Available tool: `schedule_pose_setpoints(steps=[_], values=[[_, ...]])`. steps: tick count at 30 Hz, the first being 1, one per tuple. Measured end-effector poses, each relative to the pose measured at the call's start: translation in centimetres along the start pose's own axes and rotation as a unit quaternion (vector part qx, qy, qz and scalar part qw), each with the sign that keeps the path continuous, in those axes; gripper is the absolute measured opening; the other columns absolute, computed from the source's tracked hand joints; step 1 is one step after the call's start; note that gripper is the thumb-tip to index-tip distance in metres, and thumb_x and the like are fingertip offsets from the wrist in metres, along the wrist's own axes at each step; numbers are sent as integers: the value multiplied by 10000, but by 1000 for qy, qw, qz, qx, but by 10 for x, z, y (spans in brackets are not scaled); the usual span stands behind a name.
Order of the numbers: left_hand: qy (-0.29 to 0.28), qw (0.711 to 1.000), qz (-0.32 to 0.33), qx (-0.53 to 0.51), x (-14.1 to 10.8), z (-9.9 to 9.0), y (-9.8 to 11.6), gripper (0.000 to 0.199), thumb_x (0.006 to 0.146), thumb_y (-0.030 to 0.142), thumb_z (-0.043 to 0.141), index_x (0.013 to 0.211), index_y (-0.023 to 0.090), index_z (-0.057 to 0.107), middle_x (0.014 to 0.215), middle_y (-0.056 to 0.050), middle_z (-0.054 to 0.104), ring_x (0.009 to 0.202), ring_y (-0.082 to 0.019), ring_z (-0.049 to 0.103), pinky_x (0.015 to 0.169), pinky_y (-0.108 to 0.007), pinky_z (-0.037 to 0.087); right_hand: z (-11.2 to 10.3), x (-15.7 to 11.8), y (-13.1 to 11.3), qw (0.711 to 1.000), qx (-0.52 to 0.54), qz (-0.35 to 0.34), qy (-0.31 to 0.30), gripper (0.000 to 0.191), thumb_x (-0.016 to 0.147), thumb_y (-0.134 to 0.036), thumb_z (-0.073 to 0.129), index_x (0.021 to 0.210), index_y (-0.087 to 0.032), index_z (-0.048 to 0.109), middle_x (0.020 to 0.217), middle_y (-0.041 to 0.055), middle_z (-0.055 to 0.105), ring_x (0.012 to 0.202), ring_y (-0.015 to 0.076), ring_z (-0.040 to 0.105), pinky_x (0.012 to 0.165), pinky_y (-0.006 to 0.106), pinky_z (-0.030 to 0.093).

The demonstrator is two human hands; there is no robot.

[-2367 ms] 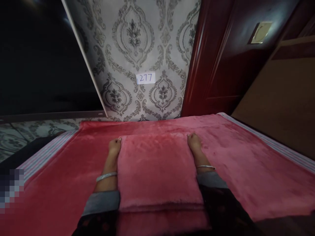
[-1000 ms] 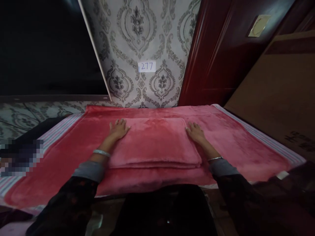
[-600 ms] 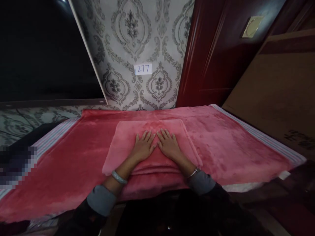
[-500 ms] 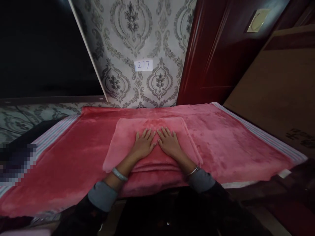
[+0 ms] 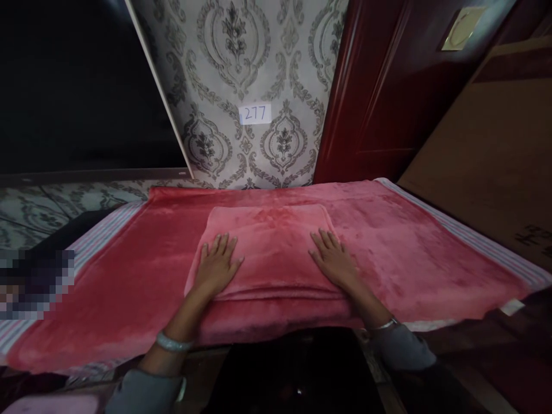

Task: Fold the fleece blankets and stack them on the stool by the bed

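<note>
A folded pink plush blanket [image 5: 271, 253] lies flat in the middle of a larger pink plush cover [image 5: 129, 287]. My left hand [image 5: 216, 265] rests palm down on its left side, fingers spread. Toward its right edge my right hand [image 5: 334, 259] also lies flat with the fingers apart. Neither hand holds anything. The folded layers show along the blanket's near edge.
Behind the cover rises a patterned wall with a paper label [image 5: 255, 113] reading 277. A dark screen [image 5: 81, 86] stands at the left. A dark red door frame [image 5: 366, 98] and a large cardboard box [image 5: 495, 138] are at the right.
My hands have slid apart from the blanket's middle, the left one to the left and the right one to the right. The blanket keeps its folded shape.
</note>
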State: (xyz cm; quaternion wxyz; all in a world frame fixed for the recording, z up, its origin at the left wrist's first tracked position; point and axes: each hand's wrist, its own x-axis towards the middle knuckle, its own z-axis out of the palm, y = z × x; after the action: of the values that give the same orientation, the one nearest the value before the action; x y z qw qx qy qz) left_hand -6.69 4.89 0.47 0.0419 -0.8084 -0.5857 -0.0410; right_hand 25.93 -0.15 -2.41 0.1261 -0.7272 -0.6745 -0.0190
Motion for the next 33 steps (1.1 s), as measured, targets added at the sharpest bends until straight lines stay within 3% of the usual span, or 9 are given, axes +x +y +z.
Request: schedule_pose_setpoints(steps=[4, 7, 10, 12, 14, 17, 21, 25, 33], values=[[-11, 998, -55, -13, -18, 5, -26, 652, 983, 500, 318, 1569, 220, 265, 1651, -89, 175, 1526, -298, 136, 1175, -546, 258, 7, -17, 32, 997, 44, 44, -35, 562, 1018, -389, 306, 1562, -249, 303, 1634, 72, 223, 1482, 288, 261, 1141, 533, 314], [-26, 996, -78, -26, -32, 7, -41, 620, 994, 428, 297, 1568, 199, 265, 1652, -93, 167, 1516, -295, 183, 1180, -543, 254, 11, -28, 60, 996, 66, 43, -48, 557, 1010, -369, 300, 1554, -254, 322, 1598, 76, 323, 1472, 276, 289, 1148, 542, 307], [-12, 994, -102, -24, -38, -2, -45, 588, 984, 380, 320, 1533, 170, 353, 1626, -117, 257, 1505, -315, 219, 1173, -589, 248, 5, -29, 72, 997, 76, 17, 11, 548, 987, -353, 328, 1507, -203, 415, 1549, 105, 412, 1453, 275, 333, 1149, 529, 320], [40, 994, -97, -22, -35, -15, -33, 560, 980, 374, 325, 1476, 143, 441, 1587, -143, 350, 1490, -327, 258, 1158, -600, 277, -6, -24, 58, 993, 77, 4, 88, 539, 987, -347, 322, 1463, -143, 470, 1505, 146, 466, 1427, 279, 377, 1146, 507, 335], [98, 993, -63, -25, -27, -28, -6, 528, 982, 347, 314, 1411, 108, 508, 1543, -165, 423, 1466, -314, 317, 1159, -556, 308, -19, -16, 26, 987, 76, -14, 140, 536, 1000, -332, 296, 1432, -88, 498, 1467, 181, 498, 1404, 277, 409, 1149, 472, 340], [102, 993, 24, -46, -14, -35, 53, 508, 979, 296, 346, 1426, 97, 485, 1525, -164, 450, 1440, -284, 372, 1175, -499, 311, -30, -6, -37, 989, 63, -75, 106, 513, 1005, -283, 309, 1449, -89, 478, 1510, 173, 448, 1425, 277, 370, 1150, 449, 328], [68, 995, 65, -37, -12, -11, 113, 526, 994, 301, 343, 1475, 108, 433, 1555, -161, 402, 1465, -305, 322, 1176, -572, 274, -17, -11, -87, 996, 27, -82, 14, 513, 995, -256, 372, 1488, -134, 443, 1591, 138, 326, 1472, 303, 272, 1171, 510, 250], [59, 996, 70, -24, -22, 12, 122, 533, 1019, 324, 272, 1501, 141, 405, 1572, -142, 375, 1485, -311, 274, 1183, -620, 209, -1, -23, -86, 996, 5, -84, -3, 545, 999, -271, 366, 1533, -164, 375, 1626, 109, 230, 1505, 291, 178, 1195, 533, 154], [80, 994, 76, -23, -36, 12, 98, 544, 1000, 421, 361, 1508, 232, 409, 1586, -115, 360, 1478, -315, 290, 1170, -594, 250, -4, -29, -70, 998, -6, -56, 4, 564, 1000, -351, 354, 1539, -185, 369, 1606, 103, 300, 1485, 295, 230, 1174, 510, 198]])
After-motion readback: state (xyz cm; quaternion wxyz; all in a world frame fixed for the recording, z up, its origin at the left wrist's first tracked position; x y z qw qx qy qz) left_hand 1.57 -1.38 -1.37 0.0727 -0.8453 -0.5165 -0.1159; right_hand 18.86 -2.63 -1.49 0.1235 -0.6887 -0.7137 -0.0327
